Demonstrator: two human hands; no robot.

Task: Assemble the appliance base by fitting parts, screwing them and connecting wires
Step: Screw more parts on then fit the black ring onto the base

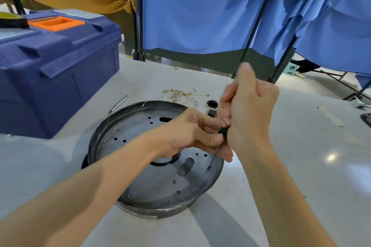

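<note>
Head cam looks down on the table, with the blue toolbox off to my left and the base sitting flat on the table right in front of me. My right hand is fisted round the top of the screwdriver. My left hand pinches the shaft low down to steady it, and the tip is parked in a screw near the base's right edge.

Tips as I see it: the shaft's leaning a bit, so I'd stand it straighter over the hole and push down before twisting. Left fingers should only guide, or the tip may cam out and skate across the metal.

Base-wise: round dark metal pan, shallow rim, loads of small holes, an oblong slot, a black ring in the middle, and what looks like plastic film round the outside.
</note>
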